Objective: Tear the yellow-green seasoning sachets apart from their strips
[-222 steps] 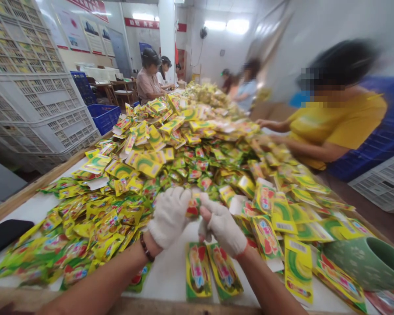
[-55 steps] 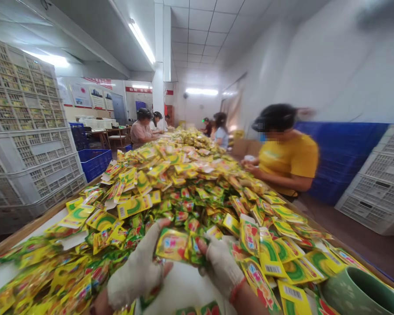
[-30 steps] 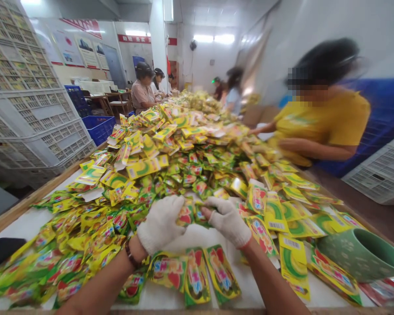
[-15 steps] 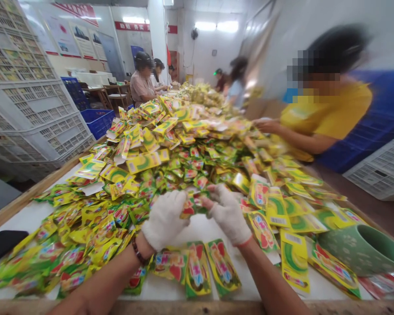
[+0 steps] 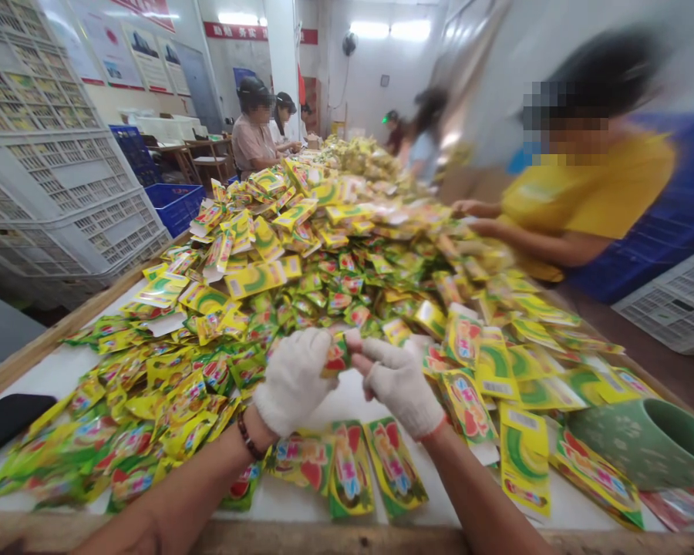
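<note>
My left hand [image 5: 298, 378], in a white glove and with a beaded bracelet at the wrist, is closed around a small green and red packet [image 5: 338, 353]. Close by its right edge is my right hand [image 5: 402, 381], gloved too, with bare fingertips stretched toward the packet and apart from one another. Whether those fingertips touch it is hard to make out. Below my hands, on the white tabletop [image 5: 350, 405], lie a flat yellow packet [image 5: 350, 468] and another yellow packet [image 5: 394, 466], side by side. A packet turned sideways [image 5: 301, 461] is left of them.
A large heap of packets and yellow cards [image 5: 301, 223] covers the table. A green cup [image 5: 641, 439] stands at right, a black phone [image 5: 11, 420] at left. Stacked white crates [image 5: 75, 177] rise on the left. A co-worker in yellow [image 5: 584, 200] works at right; others sit farther back.
My right fingers have straightened and come closer to the packet in my left hand. The view has shifted slightly, and the co-worker's hands at right have moved a little.
</note>
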A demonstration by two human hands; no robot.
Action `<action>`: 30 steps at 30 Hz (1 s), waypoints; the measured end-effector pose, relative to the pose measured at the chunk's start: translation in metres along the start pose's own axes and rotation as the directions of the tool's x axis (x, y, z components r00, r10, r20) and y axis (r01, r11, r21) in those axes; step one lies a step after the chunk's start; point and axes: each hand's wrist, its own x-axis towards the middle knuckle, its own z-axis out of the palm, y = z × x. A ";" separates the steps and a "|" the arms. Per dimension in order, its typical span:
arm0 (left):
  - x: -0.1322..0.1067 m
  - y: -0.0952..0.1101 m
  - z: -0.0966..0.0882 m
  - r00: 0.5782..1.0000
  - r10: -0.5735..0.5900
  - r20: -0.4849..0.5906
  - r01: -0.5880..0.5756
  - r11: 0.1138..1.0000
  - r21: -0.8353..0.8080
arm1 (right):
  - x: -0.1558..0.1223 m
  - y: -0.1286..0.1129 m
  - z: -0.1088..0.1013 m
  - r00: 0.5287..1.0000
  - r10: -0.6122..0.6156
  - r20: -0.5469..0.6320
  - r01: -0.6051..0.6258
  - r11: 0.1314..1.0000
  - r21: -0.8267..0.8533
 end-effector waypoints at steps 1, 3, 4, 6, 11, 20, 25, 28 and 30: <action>0.000 0.001 0.000 1.000 -0.012 -0.003 0.012 1.000 -0.021 | -0.001 0.001 0.000 0.997 0.029 0.066 -0.030 1.000 0.007; -0.001 0.002 0.000 0.999 -0.030 0.011 0.031 0.993 -0.115 | 0.000 0.003 -0.001 0.987 0.061 0.151 -0.059 0.998 -0.018; -0.001 0.003 0.001 0.999 -0.029 0.032 0.035 0.977 -0.208 | 0.001 0.005 -0.002 0.986 0.056 0.156 -0.051 0.998 -0.040; -0.001 0.003 0.002 0.995 -0.031 0.097 0.074 0.875 -0.479 | 0.004 0.007 -0.004 0.994 -0.014 0.108 0.020 0.998 -0.057; 0.003 0.005 0.002 0.933 -0.125 0.337 0.357 0.196 -0.913 | 0.008 0.006 -0.006 0.942 -0.239 -0.235 0.238 0.971 -0.034; 0.003 0.006 0.000 0.934 -0.119 0.337 0.335 -0.039 -0.941 | 0.004 0.007 -0.001 0.994 -0.064 -0.093 0.078 0.986 0.150; 0.005 0.002 -0.002 0.921 -0.079 0.381 0.379 -0.044 -0.924 | 0.004 0.011 -0.005 0.998 -0.042 -0.049 0.048 0.991 0.122; 0.006 0.004 -0.005 0.901 -0.128 0.414 0.393 -0.160 -0.905 | 0.005 0.013 -0.004 0.995 -0.044 -0.091 0.060 0.982 0.178; 0.005 0.006 -0.007 0.861 -0.042 0.507 0.483 -0.246 -0.840 | 0.005 0.012 -0.002 0.986 -0.091 -0.141 0.123 0.963 0.239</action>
